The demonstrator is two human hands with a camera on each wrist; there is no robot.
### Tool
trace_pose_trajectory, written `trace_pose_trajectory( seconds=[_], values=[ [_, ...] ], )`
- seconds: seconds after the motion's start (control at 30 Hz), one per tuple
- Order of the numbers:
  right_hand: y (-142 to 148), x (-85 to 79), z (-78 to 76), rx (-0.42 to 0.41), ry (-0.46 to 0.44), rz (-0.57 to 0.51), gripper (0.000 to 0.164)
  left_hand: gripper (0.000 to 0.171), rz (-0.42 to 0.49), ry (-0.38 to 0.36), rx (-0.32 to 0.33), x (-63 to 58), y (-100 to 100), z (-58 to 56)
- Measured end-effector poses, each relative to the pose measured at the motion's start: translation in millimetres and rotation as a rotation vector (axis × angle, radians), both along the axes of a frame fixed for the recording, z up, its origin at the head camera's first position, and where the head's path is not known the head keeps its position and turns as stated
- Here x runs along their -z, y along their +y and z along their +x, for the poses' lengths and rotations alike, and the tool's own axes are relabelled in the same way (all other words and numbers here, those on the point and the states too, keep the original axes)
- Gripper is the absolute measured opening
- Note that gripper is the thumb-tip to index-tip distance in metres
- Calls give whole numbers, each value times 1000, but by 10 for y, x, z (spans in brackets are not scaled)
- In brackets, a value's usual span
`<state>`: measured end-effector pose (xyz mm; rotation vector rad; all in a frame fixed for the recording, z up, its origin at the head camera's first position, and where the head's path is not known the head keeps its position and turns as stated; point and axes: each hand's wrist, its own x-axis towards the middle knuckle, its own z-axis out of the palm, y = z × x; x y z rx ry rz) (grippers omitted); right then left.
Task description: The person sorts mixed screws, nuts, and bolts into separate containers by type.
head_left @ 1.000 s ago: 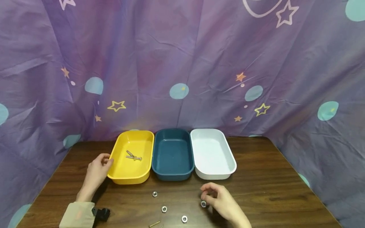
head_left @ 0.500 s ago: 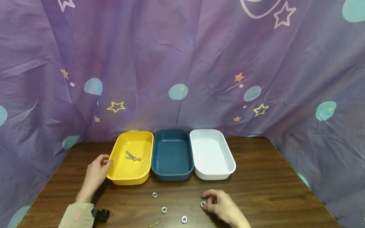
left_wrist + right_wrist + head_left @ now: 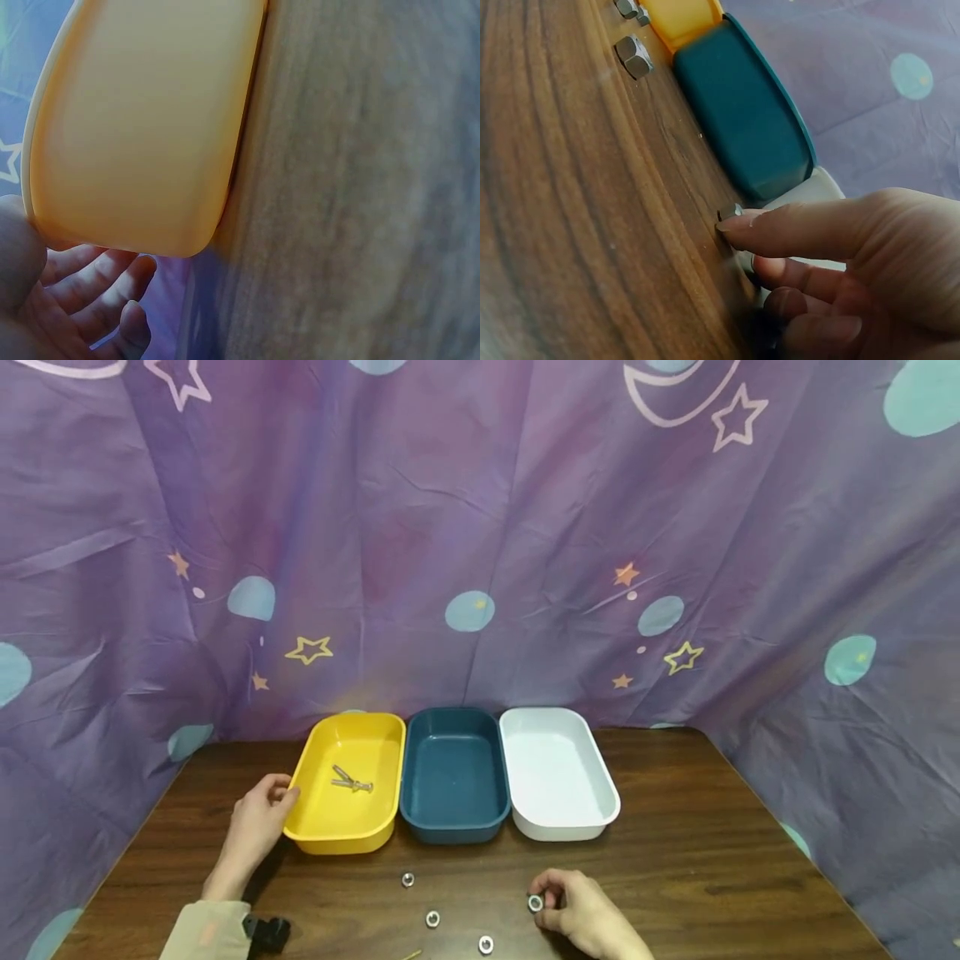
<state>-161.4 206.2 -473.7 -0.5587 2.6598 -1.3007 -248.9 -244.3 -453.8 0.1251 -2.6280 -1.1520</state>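
Observation:
My left hand holds the left side of the yellow tray; in the left wrist view the thumb lies at the rim and the fingers curl below the outer wall. Inside that tray lie several silver bolts. Right of centre, my right hand pinches a silver hex nut between thumb and forefinger, low over the table. The right wrist view shows the thumb partly covering this nut. Three other nuts lie on the table: one near the yellow tray, a middle nut and a front nut.
A dark blue tray and a white tray stand beside the yellow one in a row at the back of the wooden table. A brass-coloured piece shows at the bottom edge. A purple cloth hangs behind.
My right thumb and fingers have closed around the nut, which stays in nearly the same place. The left hand stays at the yellow tray. The head view has tilted slightly upward.

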Motion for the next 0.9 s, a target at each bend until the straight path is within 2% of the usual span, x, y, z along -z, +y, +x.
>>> trace_pose_trajectory(
  seconds=[0.2,0.53,0.9],
  values=[
    [10,10,7,-5,-22,-39,20,34,5,-9,7,4,0,-9],
    [1,11,-10,14,-15,-14,20,33,9,-3,-5,-16,5,-8],
    [-11,6,4,14,-21,-46,19,33,8,3,5,-7,-5,-17]
  ],
)
